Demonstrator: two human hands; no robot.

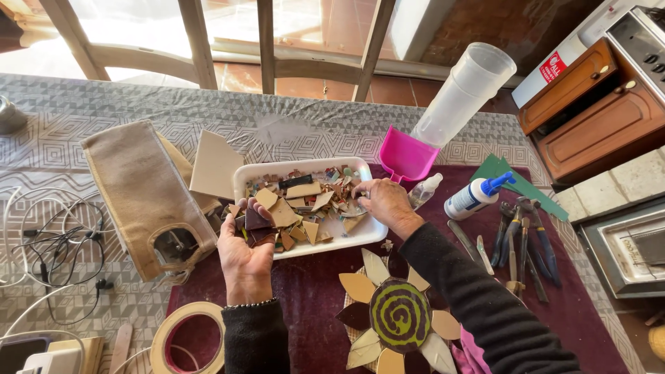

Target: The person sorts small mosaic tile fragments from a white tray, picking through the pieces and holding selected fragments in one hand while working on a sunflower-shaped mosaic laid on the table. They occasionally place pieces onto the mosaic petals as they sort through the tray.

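A few broken ceramic tile shards, tan and dark brown, are cupped in the upturned palm of the left hand, held just at the near-left edge of the white rectangular plastic tray that stands on the patterned table. The right hand is laid over the tray's right side, its fingers curled down among the heap of mixed tile fragments; whether a piece is pinched there cannot be told, since the fingertips are hidden. The shards are judged stiff, brittle and light singly, with sharp broken edges and glazed faces likely to slip, so they are best taken by the flat faces between fingertips, not by the edges. Below the tray, a sunflower mosaic with a green spiral centre is partly cut off by the frame and crossed by the right sleeve. The depth of the heap cannot be made out.
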